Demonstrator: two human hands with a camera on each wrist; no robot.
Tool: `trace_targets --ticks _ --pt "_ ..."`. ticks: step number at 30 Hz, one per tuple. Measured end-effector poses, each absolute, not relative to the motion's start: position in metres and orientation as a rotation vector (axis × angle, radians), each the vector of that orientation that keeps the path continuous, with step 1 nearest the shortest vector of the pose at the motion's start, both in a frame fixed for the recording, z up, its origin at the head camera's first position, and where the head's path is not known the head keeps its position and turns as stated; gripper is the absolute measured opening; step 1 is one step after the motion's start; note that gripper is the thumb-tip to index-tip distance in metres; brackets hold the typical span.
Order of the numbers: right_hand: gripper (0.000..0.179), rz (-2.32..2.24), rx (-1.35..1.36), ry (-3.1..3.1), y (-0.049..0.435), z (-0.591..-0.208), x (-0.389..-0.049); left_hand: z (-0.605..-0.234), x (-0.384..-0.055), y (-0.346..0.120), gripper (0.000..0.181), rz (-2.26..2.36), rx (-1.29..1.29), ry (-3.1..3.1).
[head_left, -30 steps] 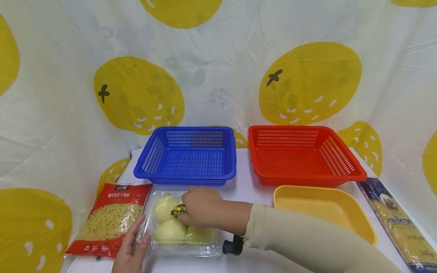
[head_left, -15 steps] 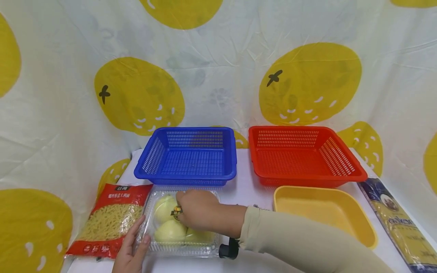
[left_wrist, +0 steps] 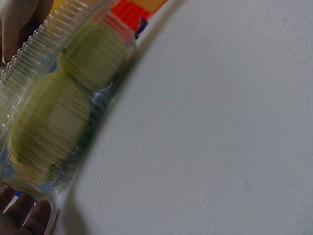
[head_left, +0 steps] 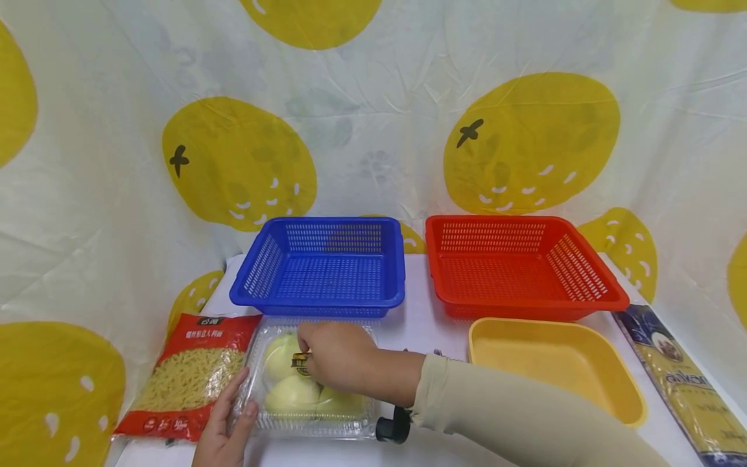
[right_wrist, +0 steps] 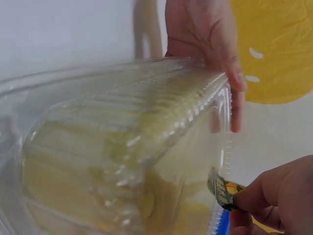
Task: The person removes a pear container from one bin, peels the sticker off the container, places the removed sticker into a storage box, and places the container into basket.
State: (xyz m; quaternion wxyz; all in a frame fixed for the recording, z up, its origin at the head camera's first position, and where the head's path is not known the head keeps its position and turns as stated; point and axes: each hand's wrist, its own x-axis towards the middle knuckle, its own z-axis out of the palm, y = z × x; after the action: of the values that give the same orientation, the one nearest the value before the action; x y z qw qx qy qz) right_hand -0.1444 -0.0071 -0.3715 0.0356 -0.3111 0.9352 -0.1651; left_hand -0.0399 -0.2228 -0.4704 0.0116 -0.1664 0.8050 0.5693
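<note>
A clear plastic clamshell box point(head_left: 251, 389) of pale yellow-green fruit point(head_left: 292, 394) sits near the front of the table. My right hand point(head_left: 338, 357) is over its lid, thumb and finger pinching the dark printed sticker point(head_left: 300, 363). In the right wrist view the sticker point(right_wrist: 222, 190) is bent, one part lifted in the fingertips and another against the lid. My left hand point(head_left: 224, 421) rests against the box's left side, fingers extended. Its fingertips point(left_wrist: 38, 215) touch the box's corner in the left wrist view. The right forearm and hand hide part of the fruit.
A red pasta bag point(head_left: 192, 376) lies left of the box. Behind stand a blue basket point(head_left: 318, 301) and a red basket point(head_left: 528, 303). A yellow tray point(head_left: 543, 324) is right of my forearm, and a long gold-and-blue packet point(head_left: 671, 383) lies at the right edge.
My right hand has shifted slightly left across the lid, and the sticker appears more folded over. The left hand and the box have stayed in place.
</note>
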Motion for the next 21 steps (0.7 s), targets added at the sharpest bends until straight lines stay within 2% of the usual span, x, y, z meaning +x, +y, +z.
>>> trace_targets --ticks 10,21 --pt "0.016 -0.591 -1.026 2.894 -0.004 -0.355 -0.141 -0.47 -0.04 -0.223 0.074 1.795 -0.508 2.483" --pt "0.011 -0.655 -1.015 2.693 0.026 -0.333 -0.136 -0.469 -0.039 -0.222 0.073 1.756 -0.503 2.518"
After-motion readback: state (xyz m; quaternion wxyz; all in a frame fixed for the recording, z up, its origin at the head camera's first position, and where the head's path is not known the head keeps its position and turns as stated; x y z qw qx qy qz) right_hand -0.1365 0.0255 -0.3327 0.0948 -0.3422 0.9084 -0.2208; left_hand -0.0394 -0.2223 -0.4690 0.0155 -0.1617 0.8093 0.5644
